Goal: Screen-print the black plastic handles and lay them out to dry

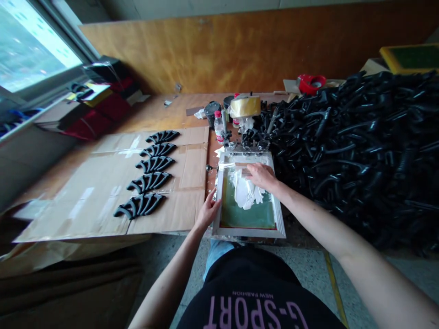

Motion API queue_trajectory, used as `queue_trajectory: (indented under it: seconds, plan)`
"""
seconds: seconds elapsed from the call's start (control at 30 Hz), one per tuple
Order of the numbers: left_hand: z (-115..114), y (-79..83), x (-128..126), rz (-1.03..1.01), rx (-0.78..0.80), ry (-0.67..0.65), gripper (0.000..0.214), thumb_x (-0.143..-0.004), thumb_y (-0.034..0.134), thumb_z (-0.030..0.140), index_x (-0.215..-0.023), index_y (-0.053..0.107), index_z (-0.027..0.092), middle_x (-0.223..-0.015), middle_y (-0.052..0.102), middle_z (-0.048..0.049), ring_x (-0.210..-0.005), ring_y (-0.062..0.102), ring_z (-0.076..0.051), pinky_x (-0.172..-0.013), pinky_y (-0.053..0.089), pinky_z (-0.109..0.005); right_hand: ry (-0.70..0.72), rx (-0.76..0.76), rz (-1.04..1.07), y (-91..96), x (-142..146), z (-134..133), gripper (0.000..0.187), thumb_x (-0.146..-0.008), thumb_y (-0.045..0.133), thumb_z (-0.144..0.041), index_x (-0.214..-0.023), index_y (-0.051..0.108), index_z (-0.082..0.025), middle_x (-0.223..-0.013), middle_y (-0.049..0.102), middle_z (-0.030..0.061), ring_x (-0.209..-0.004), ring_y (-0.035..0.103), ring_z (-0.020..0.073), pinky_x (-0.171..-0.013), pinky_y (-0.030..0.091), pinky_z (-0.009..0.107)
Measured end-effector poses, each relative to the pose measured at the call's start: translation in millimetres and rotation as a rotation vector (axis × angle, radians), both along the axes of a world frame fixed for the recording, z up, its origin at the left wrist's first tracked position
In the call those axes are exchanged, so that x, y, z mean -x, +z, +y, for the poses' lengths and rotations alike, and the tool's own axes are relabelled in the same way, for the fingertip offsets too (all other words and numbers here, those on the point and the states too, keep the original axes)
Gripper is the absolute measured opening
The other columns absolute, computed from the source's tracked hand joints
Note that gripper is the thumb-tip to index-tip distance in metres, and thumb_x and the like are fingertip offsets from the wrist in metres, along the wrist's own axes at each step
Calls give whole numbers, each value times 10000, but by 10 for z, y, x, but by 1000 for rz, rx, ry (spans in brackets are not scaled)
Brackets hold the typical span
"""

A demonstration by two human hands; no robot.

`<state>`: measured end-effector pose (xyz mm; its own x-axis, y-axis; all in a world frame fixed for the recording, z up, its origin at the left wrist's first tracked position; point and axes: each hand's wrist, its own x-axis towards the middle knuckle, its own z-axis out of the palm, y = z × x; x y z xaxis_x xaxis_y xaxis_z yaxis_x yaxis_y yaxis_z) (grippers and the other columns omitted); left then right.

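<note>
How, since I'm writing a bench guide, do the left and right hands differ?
The left hand is at the left side of the frame; the right hand is over the frame's far half.
The left hand is open and holds nothing visible; the right hand grips a squeegee by the white paste.
Both are bare.

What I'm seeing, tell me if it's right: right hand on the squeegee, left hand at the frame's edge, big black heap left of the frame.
One side is wrong: the head view shows the big black heap right of the frame. Right hand on the squeegee, left hand at the frame's edge: correct.
</note>
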<state>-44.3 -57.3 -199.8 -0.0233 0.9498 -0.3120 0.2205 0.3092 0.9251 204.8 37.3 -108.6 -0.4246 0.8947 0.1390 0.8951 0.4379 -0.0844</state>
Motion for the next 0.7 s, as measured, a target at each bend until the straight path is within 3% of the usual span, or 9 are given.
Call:
queue_trajectory:
  seconds: [0.07, 0.13, 0.2, 0.27, 0.43, 0.57, 0.63, 0.7]
  plan:
    - [-3, 0, 9, -8, 22, 30, 727, -767, 667, 477, -1422, 481, 220, -695, 617, 28, -612, 591, -122, -574, 451, -215, 80, 29, -19, -110, -30, -216, 58, -871, 605, -192, -882, 644, -151, -848, 667, 85, -850, 590, 220, -726, 439, 309]
    - [-17, 22, 14, -23, 40, 64, 696, -751, 685, 462, -1387, 522, 231, -710, 629, 19, -626, 602, -134, -579, 462, -222, 251, 13, -16, -155, -105, -452, 138, -894, 514, -114, -853, 638, -160, -841, 660, 74, -836, 581, 199, -701, 412, 290]
    - [-29, 45, 11, -31, 51, 78, 680, -742, 694, 451, -1370, 538, 241, -721, 637, 14, -637, 612, -143, -582, 471, -229, 449, 11, 3, -130, -177, -613, 181, -889, 482, -86, -827, 632, -166, -819, 650, 66, -814, 569, 186, -678, 389, 283]
    - [-33, 61, 6, -38, 56, 76, 678, -741, 694, 452, -1366, 538, 239, -720, 637, 12, -642, 616, -147, -583, 475, -233, 554, 39, 29, -75, -213, -661, 134, -859, 530, -113, -789, 625, -178, -783, 640, 51, -779, 556, 179, -657, 372, 279]
    - [-32, 81, -15, -100, 56, 39, 751, -760, 658, 518, -1419, 463, 216, -708, 627, 17, -628, 603, -140, -568, 460, -229, 391, -68, 54, -134, -170, -695, 148, -858, 508, -103, -848, 641, -167, -816, 646, 64, -810, 549, 189, -659, 365, 289]
    - [-44, 125, -39, -144, 68, 34, 800, -762, 651, 543, -1442, 421, 190, -723, 627, 11, -632, 599, -140, -569, 451, -230, 500, -82, 60, -239, -142, -841, 161, -897, 492, -138, -866, 648, -161, -823, 654, 71, -797, 554, 185, -650, 378, 288]
    - [-51, 201, -33, -151, 75, 31, 828, -755, 660, 546, -1453, 401, 184, -723, 626, 10, -636, 604, -146, -568, 454, -233, 429, -54, 90, -164, -102, -755, 112, -904, 552, -222, -899, 656, -180, -829, 670, 52, -802, 576, 184, -661, 400, 284]
    - [-54, 345, -5, -157, 88, 13, 869, -746, 674, 547, -1478, 362, 198, -725, 637, 10, -628, 606, -152, -553, 452, -235, 270, -59, 129, 5, -53, -515, 206, -894, 615, -313, -1073, 654, -218, -907, 699, 33, -835, 607, 188, -689, 427, 281]
